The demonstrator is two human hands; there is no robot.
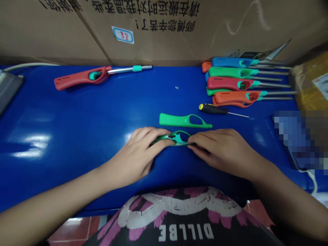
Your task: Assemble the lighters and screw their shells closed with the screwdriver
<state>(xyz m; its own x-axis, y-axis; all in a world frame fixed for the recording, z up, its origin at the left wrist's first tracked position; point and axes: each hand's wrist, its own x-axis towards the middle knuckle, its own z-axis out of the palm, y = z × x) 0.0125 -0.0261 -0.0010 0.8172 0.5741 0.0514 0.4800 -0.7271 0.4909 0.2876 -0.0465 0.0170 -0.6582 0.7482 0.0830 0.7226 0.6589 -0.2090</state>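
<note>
An opened green lighter half lies between my hands, its teal trigger and thin wires showing inside. My left hand grips its handle end, thumb on the near edge and fingers over the far edge. At the other end, my right hand pinches the narrow tip; what its fingertips hold there is mostly hidden. Just beyond, the matching green casing half rests on the blue table. A screwdriver with a black and yellow handle lies behind it to the right.
Several assembled lighters are stacked at the back right. A red lighter with a metal tube lies at the back left. Tiny metal pieces lie mid-table. A large cardboard box walls off the back, and a yellow-taped package stands right.
</note>
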